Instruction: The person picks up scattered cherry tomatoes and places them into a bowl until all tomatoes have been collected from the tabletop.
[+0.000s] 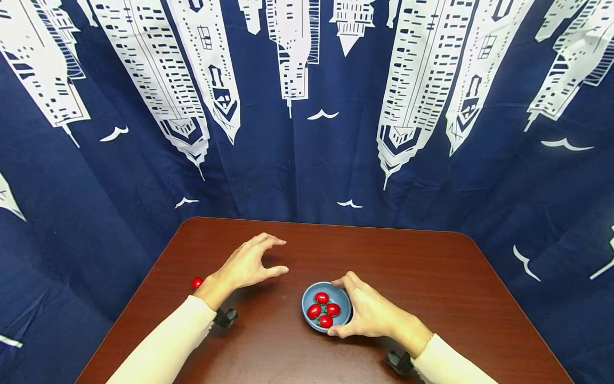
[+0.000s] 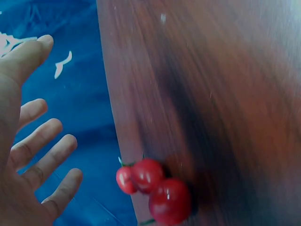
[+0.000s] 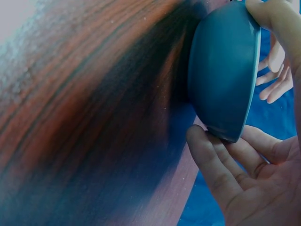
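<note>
My right hand (image 1: 366,309) grips a small blue bowl (image 1: 312,292) by its right side, thumb at the near rim and fingers at the far rim. Several red cherry tomatoes (image 1: 333,309) with green stems lie in the bowl. In the right wrist view the bowl (image 3: 223,70) hides its contents. My left hand (image 1: 247,262) hovers over the table to the left of the bowl, fingers spread and holding nothing. Behind my left wrist one loose cherry tomato (image 1: 197,282) peeks out; the left wrist view shows three loose tomatoes (image 2: 170,201) grouped together on the table.
The brown wooden table (image 1: 408,266) has rounded far corners. A dark blue cloth (image 1: 288,160) with white buildings and birds hangs behind it and along both sides. Dark wrist cameras (image 1: 400,362) sit under both wrists.
</note>
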Motion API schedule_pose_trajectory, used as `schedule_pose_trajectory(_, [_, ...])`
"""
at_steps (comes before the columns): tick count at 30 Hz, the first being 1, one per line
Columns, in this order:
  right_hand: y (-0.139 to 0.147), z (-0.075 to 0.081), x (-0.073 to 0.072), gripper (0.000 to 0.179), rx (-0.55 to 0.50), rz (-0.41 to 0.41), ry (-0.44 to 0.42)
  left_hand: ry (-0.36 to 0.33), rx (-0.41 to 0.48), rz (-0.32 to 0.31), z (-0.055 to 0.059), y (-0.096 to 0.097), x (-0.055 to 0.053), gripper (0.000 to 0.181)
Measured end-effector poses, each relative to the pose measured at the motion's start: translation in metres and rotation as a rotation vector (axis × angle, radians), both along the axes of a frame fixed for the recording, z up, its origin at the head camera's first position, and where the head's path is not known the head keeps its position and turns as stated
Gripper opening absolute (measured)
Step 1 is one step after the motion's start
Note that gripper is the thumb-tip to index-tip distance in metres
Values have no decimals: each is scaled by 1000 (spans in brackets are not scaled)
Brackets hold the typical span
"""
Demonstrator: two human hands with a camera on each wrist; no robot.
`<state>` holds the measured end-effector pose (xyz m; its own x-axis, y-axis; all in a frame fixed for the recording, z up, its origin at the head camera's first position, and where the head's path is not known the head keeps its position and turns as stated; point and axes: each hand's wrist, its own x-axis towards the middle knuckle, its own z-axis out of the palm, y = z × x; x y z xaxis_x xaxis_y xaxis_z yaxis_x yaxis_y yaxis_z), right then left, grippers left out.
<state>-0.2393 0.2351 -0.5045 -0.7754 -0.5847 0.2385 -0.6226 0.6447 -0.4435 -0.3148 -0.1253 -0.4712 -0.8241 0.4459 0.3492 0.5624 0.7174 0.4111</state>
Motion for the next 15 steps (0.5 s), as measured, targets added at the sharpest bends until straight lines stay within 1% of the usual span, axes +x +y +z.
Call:
schedule_pose_trajectory(4, [-1,1,-1,90,-1,4,12,-15,-9,28,3,-9,-13,68])
schedule_pose_trajectory(7, [0,1,-1,91,-3,6,13,-52,-20,43,3,-14,-23,66])
schedule_pose_trajectory(11, [2,1,1,90,-5,10,3,-83,-38,61,0,-21,-34,64])
schedule_pose_trajectory(15, [1,2,1,89,-6,24,3,-87,-26,83,-2,-29,-42,62])
